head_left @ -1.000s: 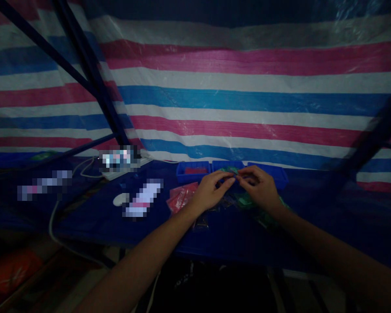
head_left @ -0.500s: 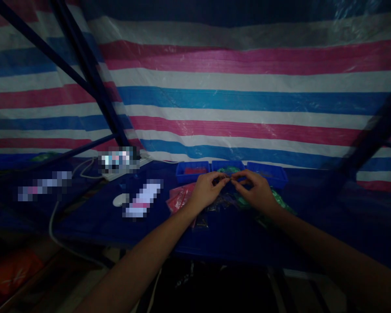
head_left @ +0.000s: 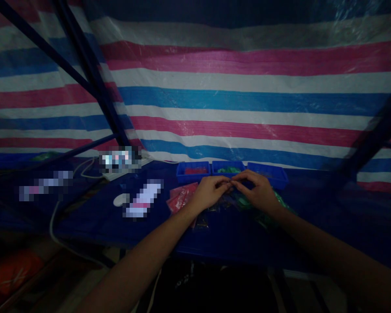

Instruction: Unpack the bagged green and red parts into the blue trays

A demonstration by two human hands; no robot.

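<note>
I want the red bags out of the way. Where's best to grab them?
Probably pinch the red bags at their free left edge, coming from the left: they lie flat on the table, and the left hand covers their right side.

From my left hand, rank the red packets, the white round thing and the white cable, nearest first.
1. Red packets, just left of the left hand.
2. White round thing, farther left.
3. White cable, far left.
</note>
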